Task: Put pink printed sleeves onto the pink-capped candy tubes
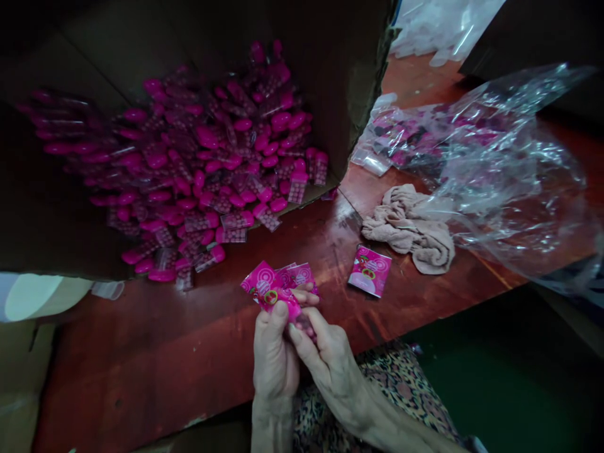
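My left hand [275,355] and my right hand [328,362] meet above the table's front edge, and both grip a small bunch of pink printed sachets [270,288]. A clear packet with pink contents [306,327] shows between my fingers, partly hidden. Beyond my hands, a cardboard box [340,69] lies open on its side, full of clear packs with pink caps [202,165]. One loose pink sachet [369,271] lies on the table to the right of my hands, untouched.
The reddish wooden table [141,352] is glossy. A crumpled beige cloth [408,229] and a clear plastic bag [495,163] holding pink items lie to the right. A patterned fabric [396,390] covers my lap. White plastic [443,28] sits at the far back.
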### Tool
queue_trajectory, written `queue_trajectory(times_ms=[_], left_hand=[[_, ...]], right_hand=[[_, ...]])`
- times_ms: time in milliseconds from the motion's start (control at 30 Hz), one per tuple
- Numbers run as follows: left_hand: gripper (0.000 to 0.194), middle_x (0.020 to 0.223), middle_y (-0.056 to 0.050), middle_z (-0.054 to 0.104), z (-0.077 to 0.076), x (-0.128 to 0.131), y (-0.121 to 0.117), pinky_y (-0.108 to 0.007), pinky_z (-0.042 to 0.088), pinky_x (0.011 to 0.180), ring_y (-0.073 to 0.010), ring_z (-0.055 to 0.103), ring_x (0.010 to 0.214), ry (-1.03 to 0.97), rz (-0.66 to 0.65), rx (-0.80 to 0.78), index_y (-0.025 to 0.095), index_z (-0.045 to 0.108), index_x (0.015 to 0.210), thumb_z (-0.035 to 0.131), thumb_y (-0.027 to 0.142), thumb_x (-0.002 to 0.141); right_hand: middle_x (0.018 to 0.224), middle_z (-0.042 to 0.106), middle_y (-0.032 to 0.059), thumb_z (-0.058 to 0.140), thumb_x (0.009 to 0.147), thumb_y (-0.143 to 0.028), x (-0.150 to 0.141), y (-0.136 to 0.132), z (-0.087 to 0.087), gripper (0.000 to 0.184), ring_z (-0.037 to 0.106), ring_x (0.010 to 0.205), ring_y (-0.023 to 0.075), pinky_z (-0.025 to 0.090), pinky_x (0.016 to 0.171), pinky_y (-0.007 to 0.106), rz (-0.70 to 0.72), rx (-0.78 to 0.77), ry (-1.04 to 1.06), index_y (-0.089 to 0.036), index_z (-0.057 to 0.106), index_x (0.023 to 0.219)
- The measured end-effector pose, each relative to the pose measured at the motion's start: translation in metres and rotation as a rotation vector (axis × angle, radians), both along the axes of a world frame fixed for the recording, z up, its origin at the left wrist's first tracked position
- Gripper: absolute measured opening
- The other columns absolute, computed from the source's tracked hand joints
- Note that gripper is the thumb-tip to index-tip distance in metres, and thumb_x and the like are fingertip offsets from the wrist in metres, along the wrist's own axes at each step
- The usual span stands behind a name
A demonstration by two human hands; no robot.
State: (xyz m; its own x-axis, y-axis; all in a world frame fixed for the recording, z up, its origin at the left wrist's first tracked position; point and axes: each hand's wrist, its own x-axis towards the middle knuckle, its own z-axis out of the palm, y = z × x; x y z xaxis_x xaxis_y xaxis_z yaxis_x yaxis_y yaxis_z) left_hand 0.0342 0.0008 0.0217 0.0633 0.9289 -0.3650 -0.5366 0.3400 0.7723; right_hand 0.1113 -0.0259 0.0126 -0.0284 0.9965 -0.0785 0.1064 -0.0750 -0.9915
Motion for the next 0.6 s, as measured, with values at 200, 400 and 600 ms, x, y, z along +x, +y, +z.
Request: queue_trajectory(times_ms=[200,400,600], left_hand=[[0.024,0.092,-0.008,0.07,0.0017,-0.0027,-0.0022,-0.041,0.029,0.103,-0.0278,0.05,0.114,-0.005,-0.173,0.164,0.018,0.071,0.077,0.055,0.037,0.08],[0.035,0.105,-0.01,0.068,0.0025,-0.0031,-0.0046,-0.037,0.041,0.093,-0.0251,0.055,0.108,-0.009,-0.14,0.003,0.019,0.07,0.096,0.045,0.041,0.086],[0.03,0.093,-0.01,0.071,0.0019,-0.0032,-0.0013,-0.031,0.048,0.083,-0.021,0.064,0.09,0.036,0.039,-0.094,0.015,0.072,0.09,0.055,0.038,0.082]], right_hand=[[0.07,0.062,0.0025,0.04,0.09,-0.028,0.0072,-0.0057,0.0046,0.031,0.059,0.056,0.0132,0.044,0.053,0.022,-0.008,0.054,-0.085,-0.011,0.051,0.113],[0.069,0.057,-0.0013,0.04,0.092,-0.036,0.0088,0.0008,0.0067,0.024,0.054,0.06,0.0107,0.042,0.055,0.02,-0.009,-0.108,0.069,-0.018,0.056,0.096],[0.089,0.063,0.0017,0.046,0.09,-0.032,0.0096,-0.0018,0.005,0.024,0.059,0.078,0.0136,0.045,0.071,0.023,0.107,-0.079,0.116,-0.021,0.051,0.11]])
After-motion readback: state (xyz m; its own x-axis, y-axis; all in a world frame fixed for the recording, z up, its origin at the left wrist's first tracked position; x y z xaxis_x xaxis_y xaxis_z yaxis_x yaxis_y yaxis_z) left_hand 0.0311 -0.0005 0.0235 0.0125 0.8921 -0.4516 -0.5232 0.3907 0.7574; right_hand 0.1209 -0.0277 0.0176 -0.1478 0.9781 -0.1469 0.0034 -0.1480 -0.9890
